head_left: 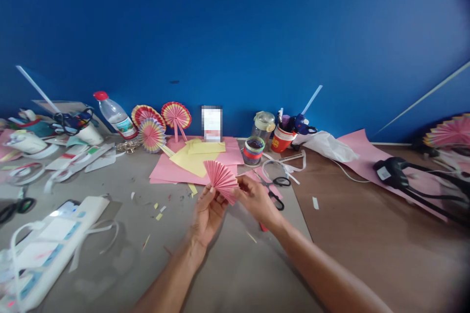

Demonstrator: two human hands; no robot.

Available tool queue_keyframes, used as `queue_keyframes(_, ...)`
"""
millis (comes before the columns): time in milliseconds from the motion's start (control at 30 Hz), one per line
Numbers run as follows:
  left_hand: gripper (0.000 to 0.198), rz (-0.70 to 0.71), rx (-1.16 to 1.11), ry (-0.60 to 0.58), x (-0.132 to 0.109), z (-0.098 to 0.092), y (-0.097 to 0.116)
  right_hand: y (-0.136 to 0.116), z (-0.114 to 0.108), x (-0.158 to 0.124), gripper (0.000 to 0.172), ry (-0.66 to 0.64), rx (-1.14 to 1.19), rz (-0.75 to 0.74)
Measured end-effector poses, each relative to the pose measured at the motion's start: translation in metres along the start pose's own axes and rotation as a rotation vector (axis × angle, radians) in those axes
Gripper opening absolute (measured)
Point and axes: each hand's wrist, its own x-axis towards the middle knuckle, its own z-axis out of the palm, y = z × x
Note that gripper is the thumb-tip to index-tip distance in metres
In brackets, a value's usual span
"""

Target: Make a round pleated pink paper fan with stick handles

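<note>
Left hand (209,212) and right hand (258,200) both pinching pink fan (220,178), already pleated, not yet full-round like the rosettes (176,114) behind.

The person's left hand (209,212) and right hand (260,201) are both bare, with slender fingers (245,183) and narrow, uncovered wrists. The left forearm (172,274) and right forearm (323,259) are bare too as far as they show, smooth in outline, slim at the wrist and widening toward the near edge; nails are too small to tell clearly.
</note>
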Motion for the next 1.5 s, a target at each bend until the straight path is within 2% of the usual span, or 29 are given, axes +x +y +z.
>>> queue_keyframes(100,0.016,-0.049,0.046,-0.007,-0.003,0.002,-0.004,0.0,-0.002,0.002,0.021,0.092,-0.004,-0.002)
queue_keyframes(200,0.016,-0.063,0.121,-0.031,-0.006,0.006,-0.006,-0.002,-0.007,0.004,0.021,0.123,-0.03,-0.014)
queue_keyframes(300,0.018,0.014,0.236,-0.052,-0.008,0.009,-0.008,-0.004,-0.009,0.003,0.019,0.094,-0.088,-0.016)
queue_keyframes(433,0.016,0.098,0.357,-0.018,-0.007,0.009,-0.01,-0.007,-0.008,0.001,0.013,0.04,-0.117,-0.023)
queue_keyframes(600,0.015,0.088,0.418,-0.088,-0.006,0.005,-0.014,-0.01,-0.006,-0.002,0.024,0.02,-0.093,-0.059)
queue_keyframes(833,0.017,0.124,0.452,-0.108,-0.005,0.001,-0.016,-0.014,-0.008,-0.003,0.038,0.043,-0.052,-0.053)
queue_keyframes(1033,0.022,0.133,0.537,-0.1,-0.004,-0.003,-0.016,-0.015,-0.007,-0.002,0.025,0.002,-0.068,0.018)
queue_keyframes(1333,0.03,0.147,0.693,-0.167,-0.007,0.003,-0.012,-0.018,-0.001,-0.005,0.014,0.062,-0.017,0.054)
queue_keyframes(1500,0.031,0.141,0.696,-0.166,-0.007,0.001,-0.014,-0.018,0.0,-0.005,0.009,0.04,0.031,0.105)
